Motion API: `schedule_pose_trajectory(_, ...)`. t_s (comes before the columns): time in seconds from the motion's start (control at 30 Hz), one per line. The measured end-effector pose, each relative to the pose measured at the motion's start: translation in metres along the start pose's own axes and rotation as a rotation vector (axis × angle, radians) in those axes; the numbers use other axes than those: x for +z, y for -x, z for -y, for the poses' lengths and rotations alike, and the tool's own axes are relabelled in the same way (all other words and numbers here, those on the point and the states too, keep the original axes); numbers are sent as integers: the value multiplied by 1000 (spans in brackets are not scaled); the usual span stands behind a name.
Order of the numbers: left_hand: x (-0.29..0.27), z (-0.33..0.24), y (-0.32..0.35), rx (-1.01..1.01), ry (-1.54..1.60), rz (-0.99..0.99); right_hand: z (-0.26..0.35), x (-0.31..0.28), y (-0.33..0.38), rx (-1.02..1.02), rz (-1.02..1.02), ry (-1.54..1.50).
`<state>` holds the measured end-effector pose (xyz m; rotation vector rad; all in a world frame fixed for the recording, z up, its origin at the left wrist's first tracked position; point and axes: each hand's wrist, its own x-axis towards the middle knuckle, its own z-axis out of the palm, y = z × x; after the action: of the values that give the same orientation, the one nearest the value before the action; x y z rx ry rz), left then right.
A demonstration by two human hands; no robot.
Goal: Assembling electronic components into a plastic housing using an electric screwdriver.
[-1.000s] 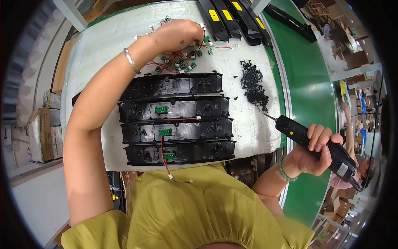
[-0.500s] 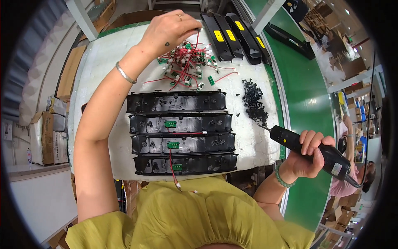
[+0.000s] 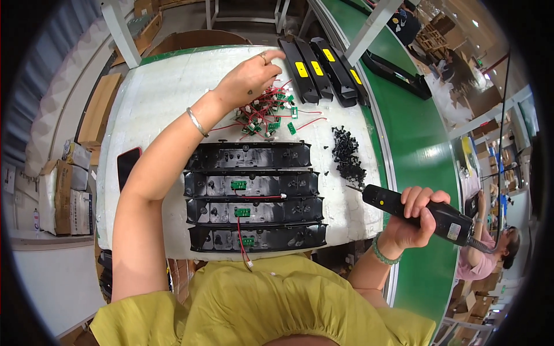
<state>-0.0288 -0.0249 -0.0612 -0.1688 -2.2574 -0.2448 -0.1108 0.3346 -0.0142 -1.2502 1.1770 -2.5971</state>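
My left hand (image 3: 252, 79) is over the far edge of a heap of small green circuit boards with red wires (image 3: 262, 112). Its index finger points out to the right, apart from the other bent fingers, and I see nothing held in it. My right hand (image 3: 412, 222) is wrapped round a black electric screwdriver (image 3: 392, 205), whose bit points left at the near end of a pile of black screws (image 3: 349, 155). Black plastic housings lie in a row: the farthest housing (image 3: 251, 155) has no board, while the nearer ones each hold a green board (image 3: 242, 213).
Several long black parts with yellow labels (image 3: 301, 70) lie at the far right of the white work surface (image 3: 150, 86). A phone (image 3: 128, 164) lies left, partly behind my forearm. Along the right runs a green conveyor (image 3: 424, 150); a person in pink (image 3: 482, 262) is beyond it.
My left hand has come nearer and its index finger has straightened; the red wire hanging from its fingers before no longer shows there. The screwdriver has shifted slightly left. The whole view has shifted too.
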Motion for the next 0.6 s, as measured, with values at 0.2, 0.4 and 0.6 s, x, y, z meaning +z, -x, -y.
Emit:
schedule_pose_trajectory(0.2,-21,-8,-28,31,-79,-213,2,-1,2,-9,8,27)
schedule_pose_trajectory(0.4,-30,-17,-23,110,-254,-115,2,2,6,16,12,10)
schedule_pose_trajectory(0.6,-52,-11,13,-88,-152,-53,-4,7,2,50,89,-27)
